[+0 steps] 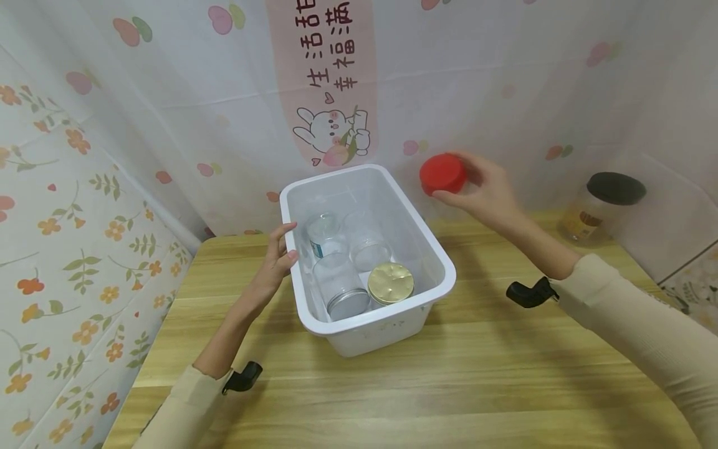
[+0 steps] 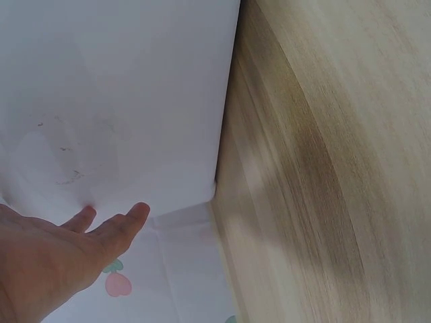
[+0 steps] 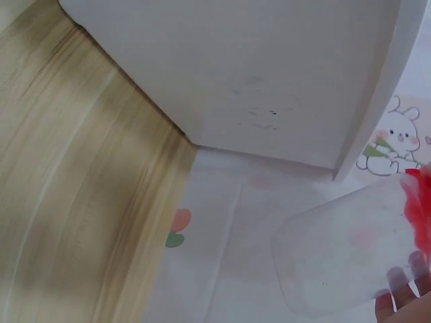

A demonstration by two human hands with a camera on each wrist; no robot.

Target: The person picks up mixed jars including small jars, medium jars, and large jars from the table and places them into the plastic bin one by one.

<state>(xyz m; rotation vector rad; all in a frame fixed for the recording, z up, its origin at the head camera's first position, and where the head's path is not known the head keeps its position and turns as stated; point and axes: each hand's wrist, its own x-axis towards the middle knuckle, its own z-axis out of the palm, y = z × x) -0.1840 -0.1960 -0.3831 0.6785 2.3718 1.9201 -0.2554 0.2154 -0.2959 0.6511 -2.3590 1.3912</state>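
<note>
Left hand (image 1: 272, 262) lay at the left rim of the white tub (image 1: 359, 343), fingers gripping the edge; its best use, I judged, was to steady the tub without tipping it on the counter (image 1: 449, 393). In the tub's near end: a silver-lidded jar (image 1: 349, 304) and a gold-lidded jar (image 1: 391, 284); in its far end, a labelled jar (image 1: 325, 237) and a clear jar (image 1: 370, 252). Off the tub's far right corner, apart from the rim, the right hand (image 1: 482, 187) had its fingers pinched on the lid of a red-lidded jar (image 3: 340, 249), held up. Good handling seemed to call for a firm hold round that lid and room between body and tub. Body see-through, colourless, apparently empty; lid opaque bright red, uppermost; whole jar tilted. Well right of the tub stood a black-lidded jar (image 1: 603, 209); behind the tub, a white printed cloth (image 1: 224, 131).
</note>
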